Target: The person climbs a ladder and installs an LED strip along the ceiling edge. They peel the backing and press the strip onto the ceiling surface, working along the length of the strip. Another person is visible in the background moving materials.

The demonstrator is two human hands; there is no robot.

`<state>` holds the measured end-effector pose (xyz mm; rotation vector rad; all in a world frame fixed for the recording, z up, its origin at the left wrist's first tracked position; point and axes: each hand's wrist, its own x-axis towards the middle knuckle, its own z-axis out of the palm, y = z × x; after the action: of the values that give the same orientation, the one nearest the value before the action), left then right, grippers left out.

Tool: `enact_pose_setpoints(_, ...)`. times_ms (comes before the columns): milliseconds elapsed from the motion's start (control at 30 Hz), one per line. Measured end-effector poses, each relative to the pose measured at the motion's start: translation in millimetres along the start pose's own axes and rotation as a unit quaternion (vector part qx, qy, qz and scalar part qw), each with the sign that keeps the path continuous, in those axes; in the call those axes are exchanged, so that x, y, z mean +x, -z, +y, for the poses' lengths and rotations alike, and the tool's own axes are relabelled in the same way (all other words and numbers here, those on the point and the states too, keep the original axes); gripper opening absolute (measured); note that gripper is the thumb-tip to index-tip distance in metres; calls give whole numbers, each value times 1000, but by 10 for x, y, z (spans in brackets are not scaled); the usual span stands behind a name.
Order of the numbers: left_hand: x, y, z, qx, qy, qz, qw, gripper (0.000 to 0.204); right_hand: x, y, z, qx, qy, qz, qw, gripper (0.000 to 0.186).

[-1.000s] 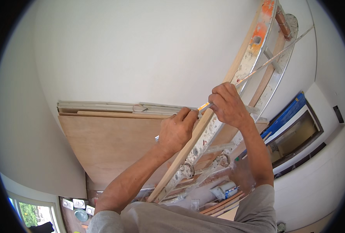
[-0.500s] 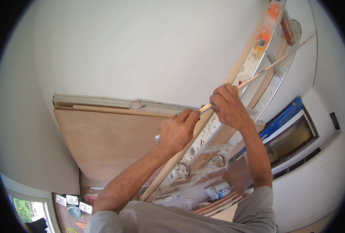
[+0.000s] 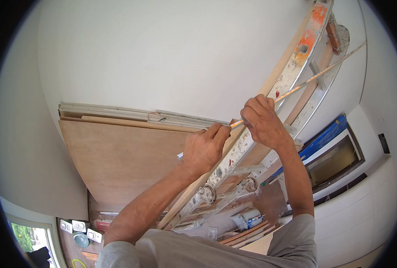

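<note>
Both hands grip one long, thin strip point(image 3: 294, 90), pale with orange-yellow along it. It slants from the lower left up to the far right, passing in front of the ladder. My left hand point(image 3: 204, 148) is closed around it near its lower end, where a short whitish tip pokes out below the fist. My right hand point(image 3: 264, 121) pinches the strip a little higher, leaving a short stretch visible between the hands. Just behind the hands leans a paint-spattered metal ladder point(image 3: 281, 80) with orange patches near its top. The strip's exact kind I cannot make out.
Plywood sheets point(image 3: 122, 156) lean on the white wall point(image 3: 162, 53) at the left, with pale strips behind them. On the floor stand a paint-stained bucket point(image 3: 243, 219), wooden lengths point(image 3: 247, 233) and several white boxes point(image 3: 78, 226). A window point(image 3: 31, 236) is at lower left.
The view has shifted slightly, with the surroundings moving a few pixels. Both hands keep their hold on the strip in nearly the same place.
</note>
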<state>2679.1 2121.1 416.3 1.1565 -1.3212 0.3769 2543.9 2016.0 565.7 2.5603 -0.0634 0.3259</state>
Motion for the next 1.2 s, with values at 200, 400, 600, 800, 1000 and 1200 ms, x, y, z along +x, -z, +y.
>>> enact_pose_setpoints(200,-31,-9,25,-45,43,0,998,21,-2,4,-10,-2,-2,-22,1000,23)
enact_pose_setpoints(400,-117,-19,16,-1,63,-41,997,21,-71,-57,25,5,-5,-19,1000,24)
enact_pose_setpoints(600,-128,-50,3,-11,60,-32,998,18,-105,-41,-7,51,-10,16,999,31)
enact_pose_setpoints(800,-111,-57,-4,5,46,-32,998,17,-123,-230,-54,52,14,86,995,34)
enact_pose_setpoints(1000,-98,-47,-10,6,47,-29,998,16,-107,-286,-55,36,22,88,995,31)
enact_pose_setpoints(1200,-84,-29,0,-18,80,-40,996,18,-67,-268,-75,34,28,87,995,25)
